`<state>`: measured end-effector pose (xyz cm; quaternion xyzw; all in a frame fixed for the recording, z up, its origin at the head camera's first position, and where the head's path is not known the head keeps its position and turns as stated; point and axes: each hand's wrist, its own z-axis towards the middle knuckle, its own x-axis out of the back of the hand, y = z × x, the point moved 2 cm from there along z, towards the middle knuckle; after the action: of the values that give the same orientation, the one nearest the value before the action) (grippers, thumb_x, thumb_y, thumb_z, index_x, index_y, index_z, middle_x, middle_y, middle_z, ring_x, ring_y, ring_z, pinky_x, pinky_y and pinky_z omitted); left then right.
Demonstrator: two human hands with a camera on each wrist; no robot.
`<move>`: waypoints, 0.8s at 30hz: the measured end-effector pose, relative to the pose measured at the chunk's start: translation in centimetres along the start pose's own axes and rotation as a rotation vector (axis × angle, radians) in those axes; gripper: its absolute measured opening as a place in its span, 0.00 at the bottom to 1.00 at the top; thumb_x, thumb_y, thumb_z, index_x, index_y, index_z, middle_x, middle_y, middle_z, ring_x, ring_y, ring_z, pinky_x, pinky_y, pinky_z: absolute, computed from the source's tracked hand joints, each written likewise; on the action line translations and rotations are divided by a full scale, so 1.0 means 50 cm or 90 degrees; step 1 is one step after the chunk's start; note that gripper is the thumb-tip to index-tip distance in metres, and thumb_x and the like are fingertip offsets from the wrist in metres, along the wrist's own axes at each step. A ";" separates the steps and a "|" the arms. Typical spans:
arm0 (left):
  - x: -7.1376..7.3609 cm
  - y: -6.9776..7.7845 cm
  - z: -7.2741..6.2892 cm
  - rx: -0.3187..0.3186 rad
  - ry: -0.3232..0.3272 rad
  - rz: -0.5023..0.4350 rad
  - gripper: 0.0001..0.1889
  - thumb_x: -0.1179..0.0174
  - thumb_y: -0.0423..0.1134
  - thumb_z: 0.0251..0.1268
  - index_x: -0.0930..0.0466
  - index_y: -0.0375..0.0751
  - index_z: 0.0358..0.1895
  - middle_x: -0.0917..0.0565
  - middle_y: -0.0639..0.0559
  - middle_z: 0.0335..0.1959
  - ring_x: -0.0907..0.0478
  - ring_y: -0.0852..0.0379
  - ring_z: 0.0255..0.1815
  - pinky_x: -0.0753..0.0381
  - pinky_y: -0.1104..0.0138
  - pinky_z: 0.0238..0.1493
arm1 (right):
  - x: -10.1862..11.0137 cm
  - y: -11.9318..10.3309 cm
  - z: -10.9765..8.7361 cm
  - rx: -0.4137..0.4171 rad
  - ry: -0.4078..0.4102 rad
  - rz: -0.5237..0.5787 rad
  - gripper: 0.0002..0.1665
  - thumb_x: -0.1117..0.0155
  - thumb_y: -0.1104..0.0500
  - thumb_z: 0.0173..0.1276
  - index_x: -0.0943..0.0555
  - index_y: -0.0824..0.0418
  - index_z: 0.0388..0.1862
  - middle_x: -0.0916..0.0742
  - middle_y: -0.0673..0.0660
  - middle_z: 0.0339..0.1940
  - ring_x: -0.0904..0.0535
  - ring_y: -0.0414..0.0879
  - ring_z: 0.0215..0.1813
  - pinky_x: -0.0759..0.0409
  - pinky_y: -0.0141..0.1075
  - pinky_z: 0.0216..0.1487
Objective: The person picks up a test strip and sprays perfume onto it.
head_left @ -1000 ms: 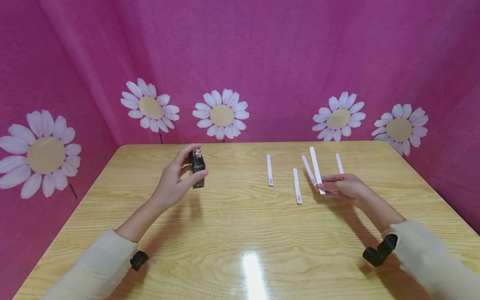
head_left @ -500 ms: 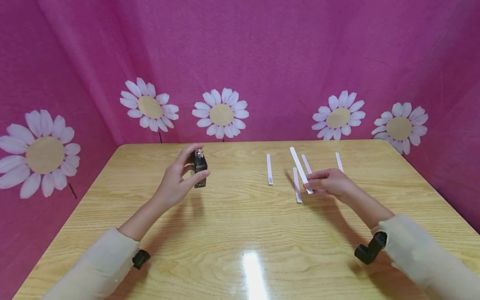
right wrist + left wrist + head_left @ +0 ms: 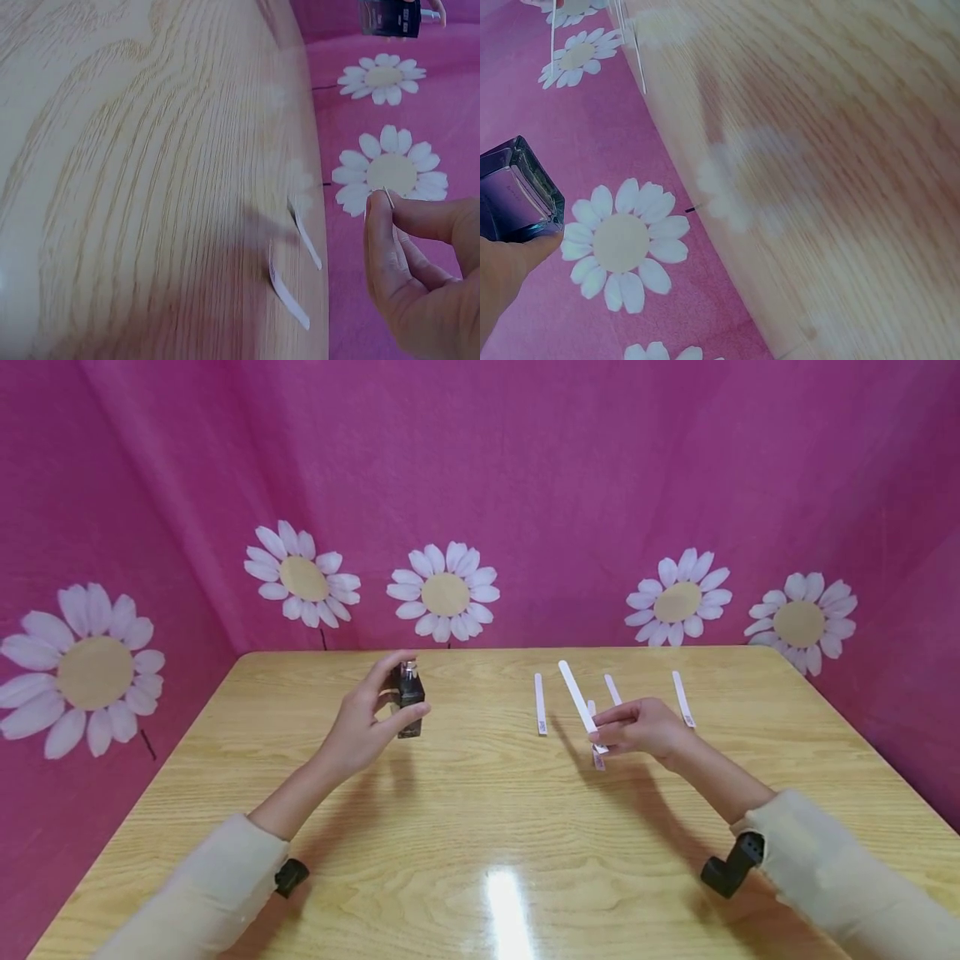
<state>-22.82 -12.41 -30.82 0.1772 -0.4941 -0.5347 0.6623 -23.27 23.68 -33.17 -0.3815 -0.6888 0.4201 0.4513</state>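
My left hand (image 3: 360, 727) holds a dark glass perfume bottle (image 3: 410, 695) upright above the table, index finger over the silver spray top and thumb low on its side. The bottle's base (image 3: 514, 195) shows at the edge of the left wrist view. Between thumb and fingers, my right hand (image 3: 648, 731) pinches the lower end of a white paper test strip (image 3: 576, 693), raised and tilted toward the left. Seen from the right wrist, that strip is nearly edge-on. Below it lies another strip (image 3: 598, 762), partly hidden by the held strip and the fingers.
More white strips lie on the wooden table (image 3: 450, 810): one strip (image 3: 540, 703) left of my right hand, one strip (image 3: 612, 688) just behind it, and another strip (image 3: 683, 698) farther right. A pink curtain (image 3: 555, 485) with daisies hangs along the back.
My right hand has carried its strip leftward over the table, and the strip now leans toward the bottle. My left hand, still holding the bottle, has shifted slightly right.
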 end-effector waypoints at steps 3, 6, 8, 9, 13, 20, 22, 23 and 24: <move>-0.001 0.001 0.003 -0.001 0.001 0.002 0.33 0.35 0.35 0.61 0.38 0.52 0.69 0.28 0.42 0.61 0.26 0.47 0.55 0.21 0.49 0.57 | -0.009 -0.006 -0.002 0.009 0.000 -0.003 0.28 0.36 0.68 0.62 0.30 0.85 0.56 0.12 0.45 0.26 0.14 0.37 0.31 0.14 0.40 0.45; -0.002 -0.001 0.004 -0.002 0.001 0.004 0.34 0.35 0.35 0.61 0.38 0.52 0.69 0.28 0.41 0.61 0.26 0.47 0.55 0.21 0.49 0.57 | -0.018 -0.013 -0.005 0.011 -0.001 -0.005 0.27 0.36 0.68 0.61 0.29 0.85 0.55 0.12 0.46 0.25 0.14 0.38 0.30 0.13 0.38 0.43; -0.004 -0.002 0.003 -0.001 0.000 0.006 0.34 0.35 0.36 0.61 0.38 0.53 0.69 0.27 0.41 0.60 0.26 0.47 0.55 0.21 0.48 0.57 | -0.024 -0.017 -0.008 0.012 -0.003 -0.011 0.26 0.35 0.68 0.61 0.28 0.84 0.54 0.13 0.46 0.24 0.15 0.38 0.29 0.13 0.37 0.41; -0.005 -0.002 0.003 0.000 -0.001 0.007 0.34 0.35 0.36 0.60 0.38 0.53 0.69 0.27 0.41 0.60 0.26 0.47 0.55 0.21 0.48 0.57 | -0.027 -0.019 -0.010 0.009 -0.002 -0.013 0.26 0.35 0.68 0.61 0.28 0.84 0.54 0.13 0.46 0.23 0.15 0.37 0.29 0.13 0.38 0.41; -0.012 -0.005 0.002 0.000 -0.013 0.012 0.33 0.34 0.36 0.60 0.37 0.54 0.68 0.27 0.42 0.59 0.26 0.47 0.55 0.20 0.48 0.57 | -0.039 -0.029 -0.016 0.006 -0.005 -0.039 0.25 0.34 0.68 0.60 0.26 0.82 0.52 0.12 0.48 0.24 0.15 0.37 0.27 0.13 0.40 0.40; -0.018 0.000 0.004 -0.006 -0.026 0.019 0.33 0.34 0.37 0.60 0.37 0.54 0.68 0.27 0.42 0.60 0.26 0.48 0.56 0.21 0.49 0.58 | -0.056 -0.053 -0.022 0.005 0.008 -0.100 0.22 0.34 0.66 0.60 0.22 0.77 0.52 0.11 0.52 0.29 0.14 0.39 0.29 0.14 0.44 0.45; -0.018 0.000 0.004 -0.001 -0.027 0.022 0.33 0.35 0.38 0.61 0.37 0.55 0.68 0.27 0.42 0.61 0.27 0.47 0.57 0.21 0.49 0.59 | -0.059 -0.059 -0.024 0.008 0.012 -0.109 0.22 0.34 0.65 0.61 0.22 0.76 0.52 0.11 0.52 0.29 0.14 0.39 0.29 0.14 0.44 0.47; -0.017 0.000 0.004 0.001 -0.026 0.023 0.33 0.35 0.38 0.61 0.37 0.55 0.68 0.28 0.42 0.61 0.27 0.47 0.58 0.21 0.49 0.59 | -0.060 -0.062 -0.024 0.011 0.013 -0.113 0.22 0.34 0.65 0.61 0.21 0.76 0.52 0.11 0.51 0.28 0.14 0.39 0.29 0.14 0.43 0.46; -0.017 0.000 0.004 0.004 -0.025 0.024 0.33 0.35 0.38 0.61 0.38 0.56 0.68 0.28 0.42 0.62 0.27 0.47 0.58 0.21 0.48 0.59 | -0.060 -0.065 -0.025 0.015 0.014 -0.113 0.22 0.34 0.65 0.61 0.21 0.76 0.52 0.11 0.51 0.28 0.14 0.39 0.29 0.14 0.42 0.46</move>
<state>-22.92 -11.59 -31.13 0.1590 -0.5121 -0.5240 0.6618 -21.66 20.10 -30.79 -0.3183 -0.7097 0.3821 0.4990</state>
